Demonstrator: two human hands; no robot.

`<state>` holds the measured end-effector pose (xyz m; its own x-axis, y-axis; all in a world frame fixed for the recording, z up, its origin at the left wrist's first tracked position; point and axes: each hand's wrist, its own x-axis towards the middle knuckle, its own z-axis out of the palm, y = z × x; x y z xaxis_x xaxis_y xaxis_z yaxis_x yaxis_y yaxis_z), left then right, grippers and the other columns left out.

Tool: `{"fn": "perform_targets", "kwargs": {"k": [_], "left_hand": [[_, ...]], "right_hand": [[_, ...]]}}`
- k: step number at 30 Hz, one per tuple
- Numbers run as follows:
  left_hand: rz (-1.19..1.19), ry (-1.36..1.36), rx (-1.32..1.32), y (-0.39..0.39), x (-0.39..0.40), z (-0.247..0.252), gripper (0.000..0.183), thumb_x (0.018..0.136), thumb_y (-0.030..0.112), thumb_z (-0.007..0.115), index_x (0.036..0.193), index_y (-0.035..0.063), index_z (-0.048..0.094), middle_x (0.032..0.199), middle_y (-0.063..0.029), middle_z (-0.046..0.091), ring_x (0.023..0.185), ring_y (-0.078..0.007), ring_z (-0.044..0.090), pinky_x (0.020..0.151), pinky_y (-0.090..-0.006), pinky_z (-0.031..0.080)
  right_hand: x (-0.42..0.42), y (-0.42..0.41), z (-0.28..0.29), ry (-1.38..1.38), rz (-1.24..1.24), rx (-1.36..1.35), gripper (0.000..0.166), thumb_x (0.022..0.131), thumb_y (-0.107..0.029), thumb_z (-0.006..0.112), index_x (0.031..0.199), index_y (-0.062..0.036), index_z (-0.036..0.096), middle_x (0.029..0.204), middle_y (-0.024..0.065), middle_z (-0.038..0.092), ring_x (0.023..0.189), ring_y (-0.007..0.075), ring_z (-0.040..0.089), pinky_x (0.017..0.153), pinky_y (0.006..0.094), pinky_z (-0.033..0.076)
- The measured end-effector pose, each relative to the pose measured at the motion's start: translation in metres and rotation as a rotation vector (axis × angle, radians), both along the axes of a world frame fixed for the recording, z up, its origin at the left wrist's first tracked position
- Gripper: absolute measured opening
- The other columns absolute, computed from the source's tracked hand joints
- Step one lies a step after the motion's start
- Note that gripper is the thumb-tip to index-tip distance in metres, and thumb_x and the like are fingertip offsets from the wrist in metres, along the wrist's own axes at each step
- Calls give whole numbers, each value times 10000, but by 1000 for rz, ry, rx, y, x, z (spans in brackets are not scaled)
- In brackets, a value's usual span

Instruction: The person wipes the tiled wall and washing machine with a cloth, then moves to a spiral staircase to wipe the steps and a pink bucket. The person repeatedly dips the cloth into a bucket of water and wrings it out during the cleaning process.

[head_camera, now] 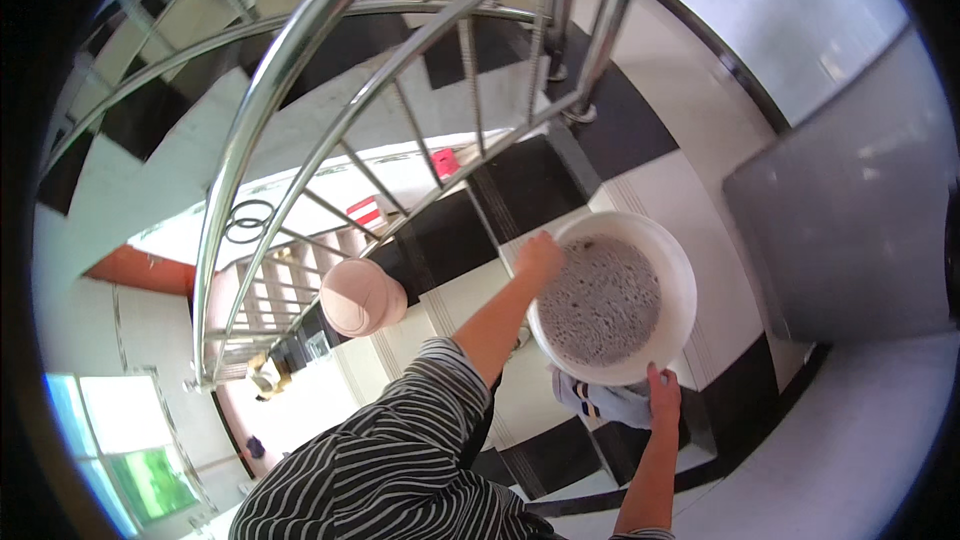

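A round white plastic basin [679, 277] with grey, foamy water [600, 300] sits over the black and white stair treads. My left hand [540, 262] is closed on the basin's rim at its left side. At the lower right of the rim, my right hand [664, 394] grips the edge, thumb on top. Below the basin, beside my right hand, a light grey cloth [619, 401] with dark and tan stripes is partly hidden by the basin.
A curved stainless steel railing [262, 90] runs along the stairs at the left. By its foot stands a pink lidded bin [361, 298]. A red and white box [365, 214] and a pink object [445, 163] lie beyond the rails. A grey panel [847, 202] stands at the right.
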<state>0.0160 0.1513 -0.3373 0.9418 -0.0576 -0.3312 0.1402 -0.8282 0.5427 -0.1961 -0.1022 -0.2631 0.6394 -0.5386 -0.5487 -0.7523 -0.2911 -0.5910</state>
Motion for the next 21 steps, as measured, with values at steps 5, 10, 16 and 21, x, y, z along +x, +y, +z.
{"fn": "perform_targets", "kwargs": {"k": [5,10,16,21], "left_hand": [[348,133,-172,-6,-11,31,287,812,193,425,1007,27,556,1044,-201,577,983,-368,558,819,-456,452],[381,101,-215,-14,-5,43,286,817,210,428,1011,44,556,1046,-191,573,987,-356,557,828,-455,446],[337,184,-239,-4,-3,54,320,798,255,496,1039,48,539,1062,-189,565,1000,-342,556,829,-446,453],[371,122,-287,-10,-4,45,353,774,275,549,1038,41,540,1037,-177,567,989,-335,554,824,-437,456]], "right_hand": [[21,7,-6,182,6,-87,594,682,-348,617,1161,-23,487,1138,179,539,1035,330,517,870,398,379],[24,-14,-29,131,10,-107,586,671,-271,616,1176,-3,485,1138,190,537,1014,348,520,856,413,387],[23,-34,-56,135,-78,27,439,665,-202,599,1026,46,562,993,173,578,923,296,535,802,381,397],[16,-61,-80,-15,-75,131,316,651,-158,581,910,21,603,925,107,567,880,252,507,834,348,367]]}}
